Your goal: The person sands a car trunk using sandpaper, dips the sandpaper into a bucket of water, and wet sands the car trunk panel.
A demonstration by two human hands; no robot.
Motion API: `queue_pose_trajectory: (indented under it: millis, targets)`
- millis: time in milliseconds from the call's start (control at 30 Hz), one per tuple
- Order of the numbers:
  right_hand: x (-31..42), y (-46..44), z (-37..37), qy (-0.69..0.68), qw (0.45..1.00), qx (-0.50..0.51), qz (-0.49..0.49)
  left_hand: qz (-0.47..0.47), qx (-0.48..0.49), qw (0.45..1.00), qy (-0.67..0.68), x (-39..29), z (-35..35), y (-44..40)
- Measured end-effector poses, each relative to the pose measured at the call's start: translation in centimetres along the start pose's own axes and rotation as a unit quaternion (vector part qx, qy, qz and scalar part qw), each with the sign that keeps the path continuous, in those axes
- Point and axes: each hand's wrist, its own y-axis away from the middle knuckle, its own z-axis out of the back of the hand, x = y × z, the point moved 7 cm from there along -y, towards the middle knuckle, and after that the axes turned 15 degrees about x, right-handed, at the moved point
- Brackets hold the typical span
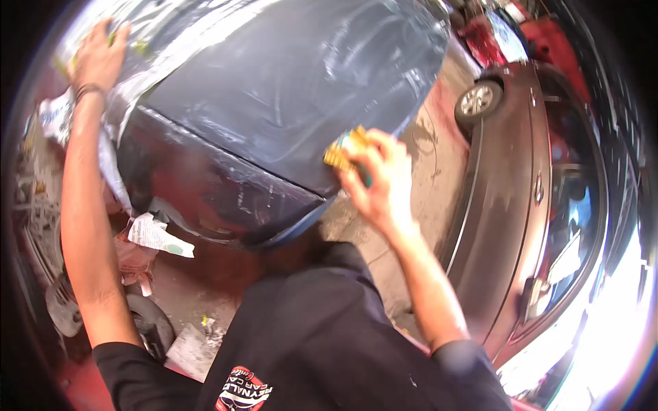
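My right hand (pixel 385 179) is closed around a piece of yellow sandpaper (pixel 344 152) with dark printing along its edge. A bit of teal shows under the fingers. The sandpaper is at the edge of a dark grey car panel (pixel 274 75), whose surface is dull and streaked with pale smears. Far to the left, my left hand (pixel 98 58) has its fingers spread over a whitish covering (pixel 171 51) beside the panel. Small yellow-green patches show near those fingers. Whether the palm presses down cannot be made out.
A dark brown car (pixel 504 178) stands close on the right, its wheel (pixel 480 101) towards the back. Torn newspaper (pixel 159 235) hangs at the panel's lower left. A tyre (pixel 151 322) lies near my left side. Concrete floor (pixel 384 236) runs between the cars.
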Motion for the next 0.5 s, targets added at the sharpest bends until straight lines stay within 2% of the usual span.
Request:
queue_pose_trajectory:
  millis: [67, 133, 233, 267, 300, 367, 433, 467, 500]
  targets:
    - [-4.6, -2.4, 1.7, 0.020, 0.997, -0.038, -0.057, -0.008, 0.009, 1.000, 0.014, -0.1, 0.4, 0.3]
    - [-11.4, -6.1, 2.2, -0.018, 0.994, -0.082, -0.067, 0.003, 0.022, 0.999, 0.023, -0.6, 0.7, 0.7]
    - [-15.4, -9.5, 2.2, -0.017, 0.991, -0.078, -0.111, 0.012, 0.067, 0.997, -0.037, -1.0, 0.9, 0.4]
    - [-14.8, -9.0, 1.9, 0.004, 0.989, -0.110, -0.095, 0.034, 0.109, 0.993, -0.026, -0.6, 0.7, -0.4]
    - [-13.2, -8.2, 1.8, 0.020, 0.990, -0.098, -0.102, 0.055, 0.152, 0.987, -0.016, -0.3, 0.2, -1.2]
    - [-9.0, -5.7, 2.4, -0.015, 0.998, -0.054, -0.041, 0.097, 0.244, 0.965, -0.016, -0.9, 0.3, -2.5]
    - [-7.6, -4.0, 2.9, -0.025, 0.999, -0.018, 0.025, 0.152, 0.204, 0.965, -0.064, -3.7, 2.2, -2.0]
    - [-8.3, -3.7, 3.3, -0.028, 0.999, 0.009, 0.041, 0.176, 0.185, 0.963, -0.087, -5.1, 2.5, -1.4]
    - [-11.0, -4.4, 3.9, 0.000, 1.000, -0.012, 0.022, 0.203, 0.157, 0.961, -0.107, -5.8, 2.0, -1.0]
